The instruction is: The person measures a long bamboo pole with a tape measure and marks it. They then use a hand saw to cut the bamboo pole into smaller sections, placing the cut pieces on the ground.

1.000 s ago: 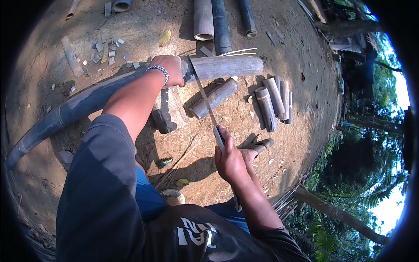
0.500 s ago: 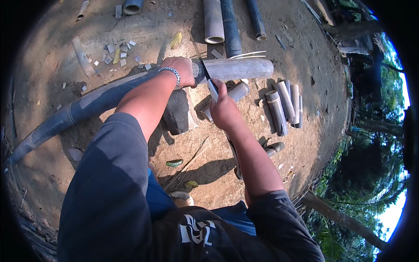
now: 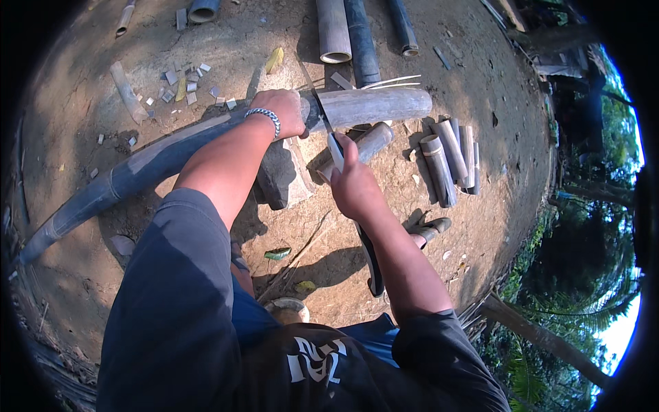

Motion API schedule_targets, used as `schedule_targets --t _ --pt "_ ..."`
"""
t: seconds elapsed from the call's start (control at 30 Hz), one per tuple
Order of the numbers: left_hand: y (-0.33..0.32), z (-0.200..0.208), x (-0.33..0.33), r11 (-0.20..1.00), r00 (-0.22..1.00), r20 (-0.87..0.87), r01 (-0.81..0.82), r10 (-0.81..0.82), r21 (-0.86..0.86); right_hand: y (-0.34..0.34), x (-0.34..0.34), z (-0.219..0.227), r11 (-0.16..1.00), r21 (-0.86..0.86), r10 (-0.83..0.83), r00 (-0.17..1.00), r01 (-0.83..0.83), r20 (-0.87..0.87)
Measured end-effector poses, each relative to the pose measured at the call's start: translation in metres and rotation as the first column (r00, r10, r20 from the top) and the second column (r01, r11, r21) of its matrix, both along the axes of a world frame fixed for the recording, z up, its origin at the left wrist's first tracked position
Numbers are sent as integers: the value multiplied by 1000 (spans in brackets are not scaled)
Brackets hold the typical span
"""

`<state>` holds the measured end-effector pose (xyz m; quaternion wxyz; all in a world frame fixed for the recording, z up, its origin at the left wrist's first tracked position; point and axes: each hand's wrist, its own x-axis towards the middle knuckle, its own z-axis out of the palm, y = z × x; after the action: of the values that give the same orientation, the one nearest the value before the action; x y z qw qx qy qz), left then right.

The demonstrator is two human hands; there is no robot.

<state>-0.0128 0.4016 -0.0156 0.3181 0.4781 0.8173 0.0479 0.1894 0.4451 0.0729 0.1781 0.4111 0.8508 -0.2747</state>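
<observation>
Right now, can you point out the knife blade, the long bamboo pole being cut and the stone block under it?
Knife blade (image 3: 317, 103): head view, on the flat of the blade above the right hand.
Bamboo pole (image 3: 374, 106): head view, on the pale end section.
Stone block (image 3: 276, 175): head view, on its dark shaded face.

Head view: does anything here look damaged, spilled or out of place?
Small pale cut chips lie scattered on the dirt ground beyond the long grey bamboo pole, which is held by the left hand. Otherwise nothing stands out.

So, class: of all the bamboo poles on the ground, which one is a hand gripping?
The long dark pole under the left hand; the other poles lie untouched.
</observation>
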Motion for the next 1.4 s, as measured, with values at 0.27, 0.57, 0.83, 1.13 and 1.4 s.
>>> schedule_targets --t 0.27,0.57,0.83,1.13,1.4 --pt "14 13 1 999 1000 30 -12 10 50 33 -20 -3 1000 11 15 997 -14 -72" --pt "-6 6 -11 998 998 15 -68 67 18 -9 21 -1 1000 -28 4 995 -7 -98" --pt "-10 10 -12 994 996 -6 -91 91 54 -36 106 -5 977 156 193 926 -149 -325" --pt "-1 7 -10 998 998 16 -54 54 12 -22 57 6 1000 -29 -9 999 10 49" --pt "21 21 1 1000 999 29 -22 23 -14 25 -29 -22 1000 9 -13 1000 13 -7"
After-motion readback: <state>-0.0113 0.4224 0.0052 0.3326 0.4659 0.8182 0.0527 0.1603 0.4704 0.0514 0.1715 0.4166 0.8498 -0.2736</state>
